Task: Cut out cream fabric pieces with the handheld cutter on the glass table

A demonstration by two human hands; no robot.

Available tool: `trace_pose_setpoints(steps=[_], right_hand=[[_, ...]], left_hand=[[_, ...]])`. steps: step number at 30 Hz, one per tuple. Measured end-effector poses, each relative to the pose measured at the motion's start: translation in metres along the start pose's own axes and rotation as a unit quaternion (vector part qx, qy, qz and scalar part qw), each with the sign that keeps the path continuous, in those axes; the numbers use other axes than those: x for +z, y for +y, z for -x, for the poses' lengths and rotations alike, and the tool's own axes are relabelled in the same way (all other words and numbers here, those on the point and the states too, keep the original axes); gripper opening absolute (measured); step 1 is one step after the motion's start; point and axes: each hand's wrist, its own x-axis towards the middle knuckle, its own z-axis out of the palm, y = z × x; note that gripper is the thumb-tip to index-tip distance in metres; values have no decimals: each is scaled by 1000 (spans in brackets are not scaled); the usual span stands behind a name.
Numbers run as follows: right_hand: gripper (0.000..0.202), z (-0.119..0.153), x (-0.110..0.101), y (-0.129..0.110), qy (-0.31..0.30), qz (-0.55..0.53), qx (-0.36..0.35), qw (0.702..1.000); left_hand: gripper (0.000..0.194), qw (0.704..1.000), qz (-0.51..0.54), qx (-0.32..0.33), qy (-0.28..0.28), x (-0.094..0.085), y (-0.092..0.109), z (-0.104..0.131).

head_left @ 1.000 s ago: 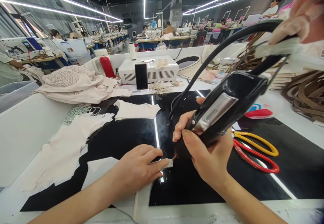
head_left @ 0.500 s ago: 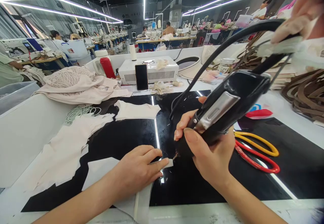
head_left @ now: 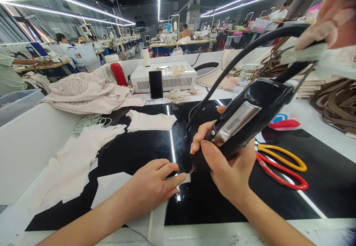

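My right hand (head_left: 230,168) is wrapped round a black corded hand tool (head_left: 244,109) with a silver lever plate. It is tilted, and its narrow tip points down at the end of a small white fabric strip (head_left: 188,178). Whether tip and strip touch, I cannot tell. My left hand (head_left: 155,181) lies flat with fingers stretched out, pressing the strip onto the black board (head_left: 205,205). Beneath that hand and forearm spreads a pale cloth piece (head_left: 111,186), partly hidden. Scissors (head_left: 283,164) with yellow and red handles lie right of my right hand.
Pale cut fabric (head_left: 69,160) is piled at left, with another piece (head_left: 151,121) on the board. Behind stand a white vented box (head_left: 178,79), a phone (head_left: 155,85) and a red bottle (head_left: 118,74). The tool's thick cable (head_left: 236,57) arches toward a blurred, finger-like shape at upper right.
The tool and my right hand have shifted very slightly left and down. My left hand stays in place on the strip. Background workers have moved their arms.
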Motion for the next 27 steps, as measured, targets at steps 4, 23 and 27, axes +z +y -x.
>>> trace_pose_setpoints(steps=[4,23,27], right_hand=[[43,-2,-1,-1,1,4,0,1000],[40,3,-1,-4,20,3,19,1000],[38,7,-3,-7,9,-4,18,1000]], left_hand=[[32,1000,-2,1,-5,3,0,1],[34,1000,-5,-7,-9,2,1,1],[34,1000,-1,-9,-15,3,2,2]])
